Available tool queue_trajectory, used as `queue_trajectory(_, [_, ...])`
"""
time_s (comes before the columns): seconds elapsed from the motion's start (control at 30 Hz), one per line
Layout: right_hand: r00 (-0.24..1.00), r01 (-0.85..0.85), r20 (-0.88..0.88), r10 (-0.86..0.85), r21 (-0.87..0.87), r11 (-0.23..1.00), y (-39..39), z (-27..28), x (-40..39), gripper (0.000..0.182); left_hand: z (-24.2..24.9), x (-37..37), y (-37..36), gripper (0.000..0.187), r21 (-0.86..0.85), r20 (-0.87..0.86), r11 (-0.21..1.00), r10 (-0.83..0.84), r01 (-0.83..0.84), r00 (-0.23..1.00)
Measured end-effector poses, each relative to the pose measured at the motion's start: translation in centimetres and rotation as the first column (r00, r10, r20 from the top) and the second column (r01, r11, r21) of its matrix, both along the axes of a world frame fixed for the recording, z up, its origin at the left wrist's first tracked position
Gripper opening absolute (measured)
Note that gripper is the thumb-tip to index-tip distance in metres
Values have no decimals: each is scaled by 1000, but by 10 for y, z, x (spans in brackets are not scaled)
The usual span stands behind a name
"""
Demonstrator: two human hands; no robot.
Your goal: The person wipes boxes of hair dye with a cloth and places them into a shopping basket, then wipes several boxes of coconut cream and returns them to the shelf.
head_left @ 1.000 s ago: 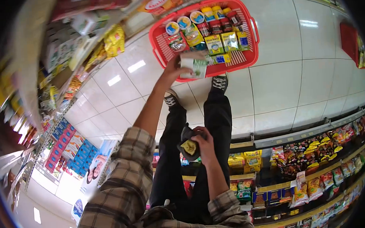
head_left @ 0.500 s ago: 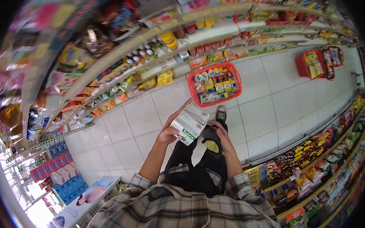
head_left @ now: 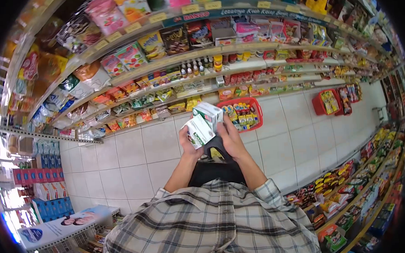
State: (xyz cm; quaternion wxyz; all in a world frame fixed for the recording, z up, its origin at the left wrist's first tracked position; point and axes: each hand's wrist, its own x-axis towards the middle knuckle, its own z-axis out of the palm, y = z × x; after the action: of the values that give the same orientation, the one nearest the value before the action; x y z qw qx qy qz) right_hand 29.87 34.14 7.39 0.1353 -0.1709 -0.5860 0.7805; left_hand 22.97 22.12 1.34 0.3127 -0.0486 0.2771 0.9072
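White-and-green cartons (head_left: 201, 129), standing side by side, are held up in front of the body at the centre of the head view. My left hand (head_left: 187, 141) is wrapped round their left side. At their right side my right hand (head_left: 231, 138) presses with its fingers closed against them. A dark strap or bag with a yellowish patch hangs just below the cartons. Behind them, on the floor, the red basket (head_left: 259, 115) holds cups, bottles and yellow packs, and its left part is hidden by the cartons and my right hand.
Long shelves (head_left: 235, 48) of packets and bottles run across the top. Another red basket (head_left: 319, 105) stands on the tiled floor (head_left: 277, 152) at the right. Snack shelves (head_left: 348, 196) fill the lower right. A display table (head_left: 70, 226) stands at the lower left.
The view has lifted toward the shelves. The cartons are raised and turned, and now overlap the red basket. My right hand has moved up from below onto their right side.
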Motion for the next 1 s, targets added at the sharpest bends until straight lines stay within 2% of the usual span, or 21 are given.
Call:
queue_trajectory(0.1, [979, -35, 200, 47, -64, 997, -1, 15, -1, 48, -6, 0, -17, 69, 147, 33, 984, -111, 105, 993])
queue_trajectory(0.17, [983, -22, 178, 53, -169, 985, -4, 12, 2, 45, -3, 4, -25, 70, 247, 86, 958, -174, 148, 981])
queue_trajectory(0.2, [980, -21, 190, 64, -221, 975, -7, 13, 2, 45, 0, 7, -28, 71, 255, 94, 958, -155, 127, 983])
queue_trajectory(0.27, [981, -19, 190, 51, -165, 986, -18, 3, 9, 46, 6, 12, -29, 74, 277, 109, 957, -119, 85, 987])
queue_trajectory(0.3, [982, -20, 182, 44, -132, 991, -23, 0, 9, 47, 32, 16, -26, 76, 197, 123, 979, -79, 53, 989])
queue_trajectory(0.4, [996, -29, 87, 31, -15, 999, -36, 2, 9, 49, 34, 15, -36, 77, 181, 103, 982, -81, 62, 991])
queue_trajectory(0.43, [992, -57, 105, 67, -95, 994, -35, 1, 9, 46, 35, 15, -38, 78, 156, 98, 986, -81, 65, 992])
queue_trajectory(0.53, [986, -88, 138, 95, -61, 994, -41, 4, 10, 44, 29, 13, -43, 81, 169, 161, 984, -74, 46, 984])
queue_trajectory(0.63, [992, -21, 122, 41, -165, 986, -50, 4, 10, 44, 27, 6, -45, 85, 293, 100, 952, -128, 94, 987])
queue_trajectory(0.73, [997, -9, 78, 22, -163, 987, -57, 5, 8, 46, 35, 2, -45, 86, 289, 36, 952, -116, 100, 993])
queue_trajectory(0.83, [1000, -19, 7, 18, 123, 992, -58, 2, 6, 47, 30, -2, -47, 85, 261, 73, 961, -115, 92, 991])
queue_trajectory(0.87, [999, -38, 24, 35, 118, 992, -58, 4, 6, 47, 25, -5, -46, 85, 249, 12, 963, -111, 104, 994])
queue_trajectory(0.93, [1000, -21, 5, 20, 193, 981, -61, 16, 4, 47, 21, -9, -48, 85, 232, 4, 964, -134, 129, 991])
queue_trajectory(1.0, [997, -78, 36, 72, 180, 981, -60, 11, 2, 49, 21, -12, -50, 87, 218, -2, 968, -129, 126, 992])
